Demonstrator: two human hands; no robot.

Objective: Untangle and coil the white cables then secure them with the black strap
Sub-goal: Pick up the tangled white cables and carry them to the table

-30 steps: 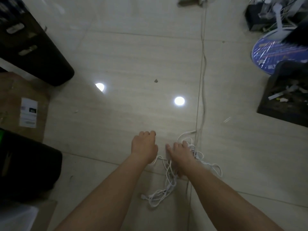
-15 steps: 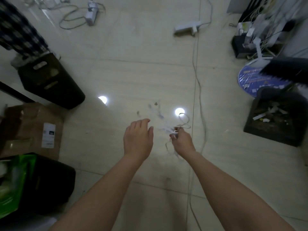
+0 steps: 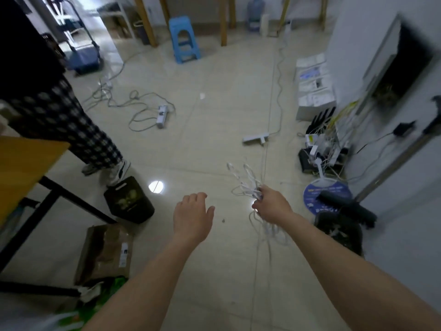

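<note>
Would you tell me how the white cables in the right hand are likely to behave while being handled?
The white cables are probably floppy: loops spring above the right hand while strands hang slack below it. They look light, held by one hand alone. They will likely snag, since the loops cross.

We can't count the cables (image 3: 245, 185): motion blur smears the loops above the right hand (image 3: 270, 206), and the strands hanging below it fade into the floor. The fingers of that hand are hidden behind its back, so we can't see how they grip. The left hand (image 3: 192, 217) shows only its back. We can't pick out any strap. Both forearms are cut by the bottom edge. A bystander (image 3: 59, 120) is cut off at the top left.
</note>
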